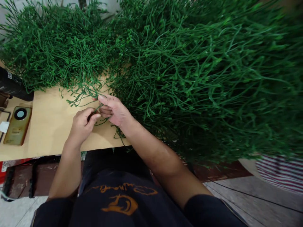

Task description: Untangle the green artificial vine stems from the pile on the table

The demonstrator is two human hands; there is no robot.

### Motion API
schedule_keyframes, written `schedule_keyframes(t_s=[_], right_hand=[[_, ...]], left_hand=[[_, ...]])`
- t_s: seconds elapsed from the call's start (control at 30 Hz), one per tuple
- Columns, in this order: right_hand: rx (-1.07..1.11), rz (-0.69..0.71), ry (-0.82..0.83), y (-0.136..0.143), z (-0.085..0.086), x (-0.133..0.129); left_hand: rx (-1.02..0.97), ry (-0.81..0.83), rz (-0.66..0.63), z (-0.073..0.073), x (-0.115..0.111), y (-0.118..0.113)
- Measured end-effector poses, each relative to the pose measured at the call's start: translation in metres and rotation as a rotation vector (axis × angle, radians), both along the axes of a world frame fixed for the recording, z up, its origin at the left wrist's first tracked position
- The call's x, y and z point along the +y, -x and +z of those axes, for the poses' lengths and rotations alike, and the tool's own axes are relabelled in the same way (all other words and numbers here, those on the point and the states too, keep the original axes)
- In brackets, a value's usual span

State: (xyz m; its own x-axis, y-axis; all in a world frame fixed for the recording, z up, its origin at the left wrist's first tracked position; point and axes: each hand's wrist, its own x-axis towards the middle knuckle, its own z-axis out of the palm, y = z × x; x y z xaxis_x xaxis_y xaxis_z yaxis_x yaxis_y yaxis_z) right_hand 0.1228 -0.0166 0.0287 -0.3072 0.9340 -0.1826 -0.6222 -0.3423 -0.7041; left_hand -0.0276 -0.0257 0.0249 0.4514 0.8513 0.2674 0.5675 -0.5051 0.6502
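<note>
Centre frame: left hand [82, 124] and right hand [113, 108], both pinched narrow on one green sprig [88, 91]; wooden table [49, 126] beneath; phone [17, 125] at left edge.

- The left hand [82, 124] and the right hand [113, 110] meet over the wooden tabletop [49, 126], near its front edge, fingertips almost touching.
- Between them they pinch a thin green sprig [82, 93], whose stem runs from the fingers up and back towards the heap.
- A big heap of green stems [184, 72] covers the back and right part of the tabletop and spills past its right edge.
- A gold phone [17, 125] lies flat near the left edge, camera ring upward.
- A dark object [11, 85] lies behind the phone at the left edge; what it is cannot be told.
- Loose green strands [118, 132] lie at the front edge under the right wrist.
</note>
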Motion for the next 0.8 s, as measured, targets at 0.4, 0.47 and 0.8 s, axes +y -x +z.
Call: schedule_keyframes(t_s=[0.4,0.47,0.8], right_hand=[[-0.046,0.313,-0.081,-0.007,-0.009,0.003],[-0.115,0.405,-0.108,-0.008,-0.011,0.004],[-0.079,0.133,0.059,-0.004,-0.003,0.007]], left_hand=[[0.245,0.19,-0.076,0.009,-0.007,0.01],[0.284,0.244,-0.065,0.004,-0.007,0.018],[0.397,0.207,-0.084,0.017,-0.002,0.017]])
